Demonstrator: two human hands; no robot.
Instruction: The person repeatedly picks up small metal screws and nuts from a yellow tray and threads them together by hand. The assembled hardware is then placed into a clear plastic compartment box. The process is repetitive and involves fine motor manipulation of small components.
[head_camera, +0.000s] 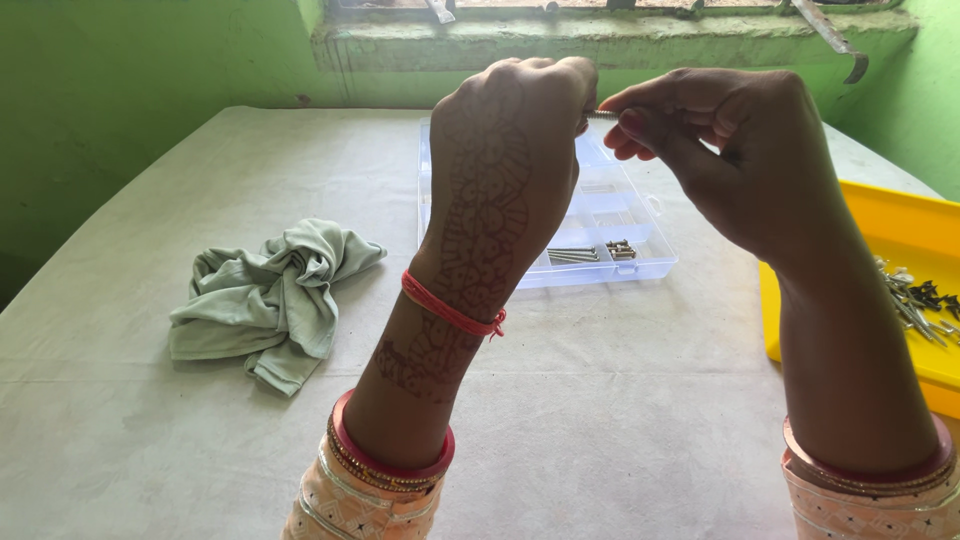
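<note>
Pinched between our right hand's (745, 150) thumb and fingers: one small metal bolt (602, 114), only a short stretch of it showing in the gap between our two hands. Our left hand (510, 170), raised with its back to us, closes its fingertips at the bolt's other end; whether they actually clamp it is hidden from us. Both hands are held up above the table (600, 430), over a clear plastic box (640, 255) with compartments. One compartment near the front holds long screws (572, 255) and, just beside them, a few short nuts (621, 248). Left of the box we note a crumpled green cloth (275, 295). At the right edge, a yellow tray (900, 215) holds loose screws.
</note>
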